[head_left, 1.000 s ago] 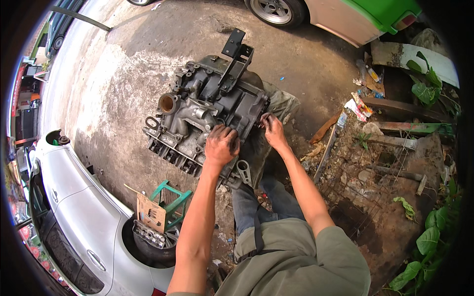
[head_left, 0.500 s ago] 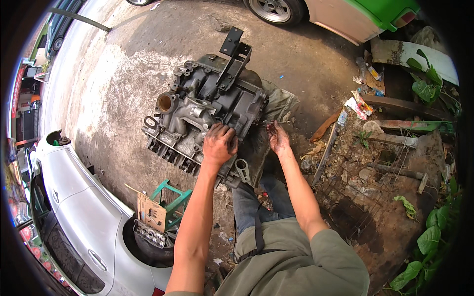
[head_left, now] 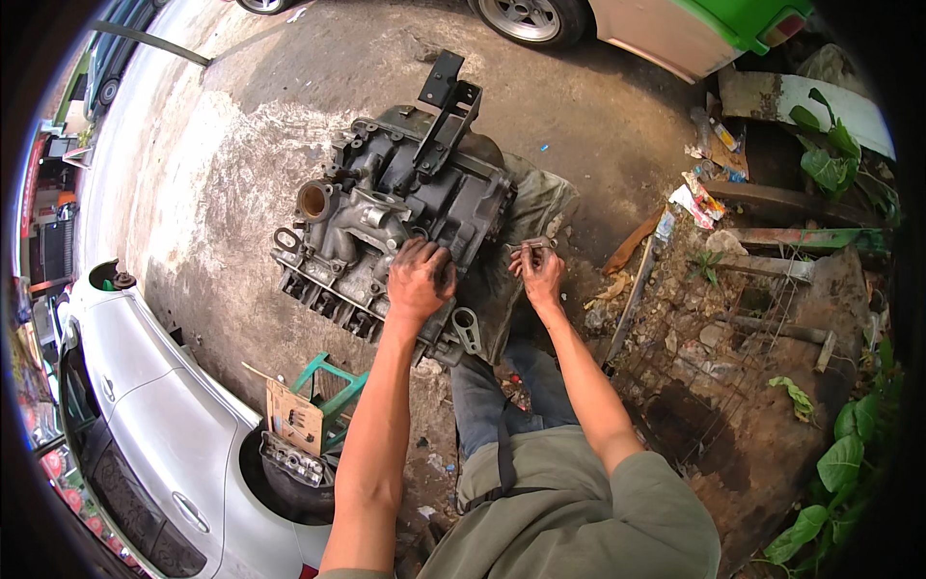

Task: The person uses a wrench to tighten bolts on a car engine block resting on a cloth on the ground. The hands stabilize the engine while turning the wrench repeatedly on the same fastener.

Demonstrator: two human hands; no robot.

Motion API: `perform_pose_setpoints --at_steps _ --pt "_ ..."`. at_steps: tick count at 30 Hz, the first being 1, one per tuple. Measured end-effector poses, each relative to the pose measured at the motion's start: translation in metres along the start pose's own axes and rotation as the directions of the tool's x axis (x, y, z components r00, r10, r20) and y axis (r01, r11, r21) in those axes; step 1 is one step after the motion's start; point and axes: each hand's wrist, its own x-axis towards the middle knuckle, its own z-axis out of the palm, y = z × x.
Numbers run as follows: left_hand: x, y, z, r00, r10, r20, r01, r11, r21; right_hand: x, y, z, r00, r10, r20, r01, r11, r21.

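A greasy engine assembly [head_left: 376,183] with a manifold and a black bracket [head_left: 442,116] rests at the centre, over a dirty cloth [head_left: 550,198]. My left hand [head_left: 420,280] has its blackened fingers curled onto the engine beside the manifold. To the right of the engine, my right hand [head_left: 538,275] is closed, pinching a small metal piece [head_left: 531,245] whose exact shape is hard to make out. A looped metal bracket [head_left: 467,333] hangs at the engine's near end, between my forearms.
A silver car [head_left: 164,405] flanks the left, near a green stool [head_left: 342,396] and cardboard [head_left: 294,415]. A green-and-pink vehicle [head_left: 656,39] stands behind. Rubble, wooden and metal scraps [head_left: 772,270], litter [head_left: 699,203] and leafy plants [head_left: 839,463] lie along the right.
My right hand has turned and drawn slightly away from the engine's right side, with the small metal piece now showing in its fingers. My left hand stays on the engine.
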Motion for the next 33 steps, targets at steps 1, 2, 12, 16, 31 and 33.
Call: perform_pose_setpoints --at_steps 1,2,12,16,31,33 --pt "0.000 0.000 0.000 1.000 0.002 -0.002 -0.002 1.000 -0.007 -0.002 -0.003 0.003 1.000 -0.011 0.006 0.011 1.000 0.024" --pt "0.000 0.000 0.000 1.000 0.003 -0.005 -0.003 1.000 -0.013 -0.003 -0.006 0.005 1.000 -0.019 0.003 0.019 1.000 -0.022" --pt "0.000 0.000 0.000 1.000 0.003 -0.030 -0.003 1.000 -0.003 0.005 -0.010 0.024 0.991 -0.135 -0.017 0.129 0.969 -0.213" --pt "-0.001 0.000 0.000 0.999 0.005 -0.034 -0.005 1.000 0.008 0.006 -0.009 0.017 0.979 -0.190 0.079 0.206 0.916 -0.344" --pt "-0.002 -0.001 0.001 1.000 0.003 -0.027 -0.003 1.000 -0.008 0.016 -0.032 0.006 0.871 -0.289 0.398 0.448 0.799 -0.401" --pt "-0.002 -0.001 0.001 1.000 0.002 -0.028 -0.002 1.000 -0.009 0.019 -0.034 0.005 0.834 -0.311 0.456 0.512 0.746 -0.426"
